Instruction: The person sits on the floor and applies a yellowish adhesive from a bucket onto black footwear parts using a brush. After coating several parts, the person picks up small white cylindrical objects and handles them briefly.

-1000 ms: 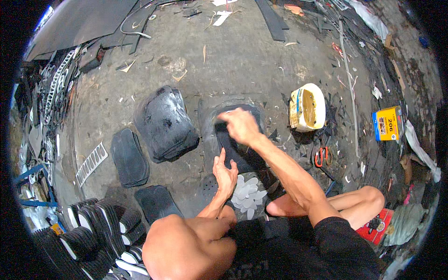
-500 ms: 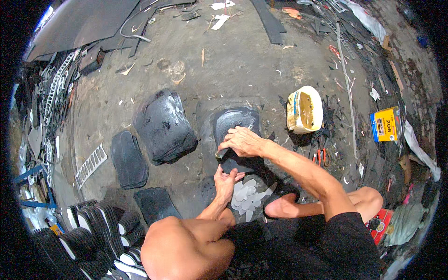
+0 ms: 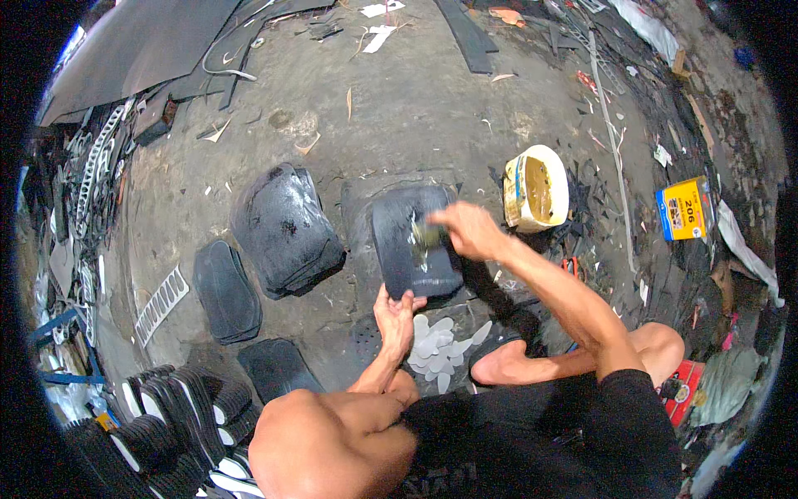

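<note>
In front of me lies a black rubber-like sheet (image 3: 395,241) with rounded corners, a wet streak of yellowish glue across its middle. At its near edge, my left hand (image 3: 396,318) pinches the sheet between thumb and fingers. My right hand (image 3: 472,233) is over the sheet's right side, closed round a small glue spreader (image 3: 428,235); motion smears it, so its exact shape is unclear. Just below the left hand's fingertips, pale oval cut-outs (image 3: 439,349) lie in a loose heap. To the right stands a white tub (image 3: 559,187) of brownish-yellow glue.
Left of the sheet are a shiny black stack (image 3: 287,233), sole-shaped black pieces (image 3: 226,291) and another dark sheet (image 3: 276,366). Many stacked soles (image 3: 170,407) stand at lower left. Scissors (image 3: 571,266) lie below the tub. A yellow-and-blue packet (image 3: 683,209) is farther right.
My right hand has swept from the sheet's near left to its right side, leaving a glue streak. The sheet's near part now lies flat under my left hand's grip. The view has shifted slightly.
</note>
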The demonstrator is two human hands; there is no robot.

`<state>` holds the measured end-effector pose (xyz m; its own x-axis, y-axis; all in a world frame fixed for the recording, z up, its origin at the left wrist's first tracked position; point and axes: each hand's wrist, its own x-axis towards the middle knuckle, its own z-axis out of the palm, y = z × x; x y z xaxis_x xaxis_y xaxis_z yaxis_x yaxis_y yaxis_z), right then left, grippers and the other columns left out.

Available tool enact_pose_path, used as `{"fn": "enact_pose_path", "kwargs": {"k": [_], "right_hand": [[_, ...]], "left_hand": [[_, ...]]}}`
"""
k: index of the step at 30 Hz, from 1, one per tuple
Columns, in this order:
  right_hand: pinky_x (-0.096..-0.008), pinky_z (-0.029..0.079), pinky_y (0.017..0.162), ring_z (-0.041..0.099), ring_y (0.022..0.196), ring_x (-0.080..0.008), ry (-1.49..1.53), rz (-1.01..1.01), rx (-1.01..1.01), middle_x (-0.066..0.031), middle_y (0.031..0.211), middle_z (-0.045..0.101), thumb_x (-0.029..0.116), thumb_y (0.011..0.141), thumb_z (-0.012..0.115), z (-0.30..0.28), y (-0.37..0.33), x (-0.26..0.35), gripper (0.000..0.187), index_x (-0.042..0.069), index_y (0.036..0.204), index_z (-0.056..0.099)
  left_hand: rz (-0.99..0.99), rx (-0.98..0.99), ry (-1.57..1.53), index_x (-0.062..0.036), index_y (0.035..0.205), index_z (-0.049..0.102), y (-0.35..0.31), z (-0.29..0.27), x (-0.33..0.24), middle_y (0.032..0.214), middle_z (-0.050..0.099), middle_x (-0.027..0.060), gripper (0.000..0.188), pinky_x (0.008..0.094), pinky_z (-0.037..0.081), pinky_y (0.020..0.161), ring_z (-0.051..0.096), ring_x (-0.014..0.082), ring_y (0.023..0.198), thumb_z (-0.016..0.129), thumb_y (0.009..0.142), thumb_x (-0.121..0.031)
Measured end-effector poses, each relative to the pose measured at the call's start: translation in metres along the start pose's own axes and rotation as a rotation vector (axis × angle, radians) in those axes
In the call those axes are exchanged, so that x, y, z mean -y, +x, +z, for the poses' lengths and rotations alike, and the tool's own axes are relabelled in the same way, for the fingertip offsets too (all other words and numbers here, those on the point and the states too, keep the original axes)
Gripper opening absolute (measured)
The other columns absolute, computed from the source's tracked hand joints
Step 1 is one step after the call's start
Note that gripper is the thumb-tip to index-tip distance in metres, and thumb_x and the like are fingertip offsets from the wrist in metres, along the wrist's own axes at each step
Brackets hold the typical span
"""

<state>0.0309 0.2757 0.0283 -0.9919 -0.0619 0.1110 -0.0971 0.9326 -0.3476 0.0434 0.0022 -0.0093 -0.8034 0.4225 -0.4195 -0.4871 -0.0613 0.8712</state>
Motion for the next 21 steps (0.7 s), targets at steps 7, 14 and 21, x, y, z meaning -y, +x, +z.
{"fn": "enact_pose_path", "kwargs": {"k": [7, 14, 21], "right_hand": [[-0.0469, 0.057, 0.085, 0.068, 0.100, -0.0349, -0.106, 0.027, 0.020, -0.0128, 0.102, 0.072, 0.006, 0.078, 0.071, 0.011, 0.036, -0.003, 0.047, 0.018, 0.123, 0.070], [-0.0476, 0.055, 0.086, 0.068, 0.095, -0.0361, 0.125, 0.183, 0.218, -0.0143, 0.099, 0.071, 0.000, 0.080, 0.066, 0.004, -0.075, 0.071, 0.047, 0.017, 0.124, 0.071], [-0.0507, 0.055, 0.085, 0.070, 0.100, -0.0375, -0.029, 0.096, -0.016, -0.0154, 0.106, 0.075, 0.005, 0.080, 0.062, 0.026, 0.060, 0.034, 0.041, 0.016, 0.117, 0.075]], "left_hand": [[0.050, -0.005, 0.475, 0.0103, 0.146, 0.043, 0.028, 0.008, -0.025, 0.109, 0.073, 0.0185, 0.053, 0.0316, 0.061, 0.072, 0.079, 0.0242, 0.079, 0.066, 0.100, -0.003], [0.116, -0.181, 0.336, 0.0079, 0.138, 0.053, 0.026, -0.028, 0.021, 0.089, 0.068, 0.0081, 0.050, 0.0266, 0.054, 0.063, 0.064, 0.0113, 0.071, 0.075, 0.098, -0.012], [0.094, -0.238, 0.576, 0.0056, 0.108, 0.078, 0.031, 0.003, -0.014, 0.089, 0.080, 0.0129, 0.036, 0.0325, 0.055, 0.071, 0.068, 0.0133, 0.074, 0.086, 0.088, -0.023]]}}
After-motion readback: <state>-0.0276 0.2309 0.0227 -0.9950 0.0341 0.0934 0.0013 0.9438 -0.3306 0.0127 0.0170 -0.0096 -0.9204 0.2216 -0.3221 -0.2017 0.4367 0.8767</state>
